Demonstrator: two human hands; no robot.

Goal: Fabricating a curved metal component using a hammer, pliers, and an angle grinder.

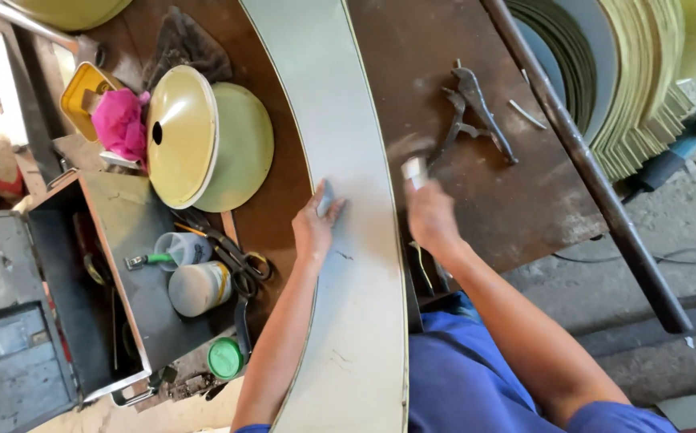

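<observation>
Your right hand is motion-blurred; it wraps a small pale tool, whose kind you cannot tell. Your left hand lies spread, pressing the curved grey metal strip, which runs across the brown table and off both its edges. Pliers lie near the table's right edge.

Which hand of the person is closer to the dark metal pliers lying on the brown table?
The right hand. It is just below and left of the pliers, at the right edge of the curved metal sheet. The left hand presses on the sheet's left edge, farther away.
</observation>
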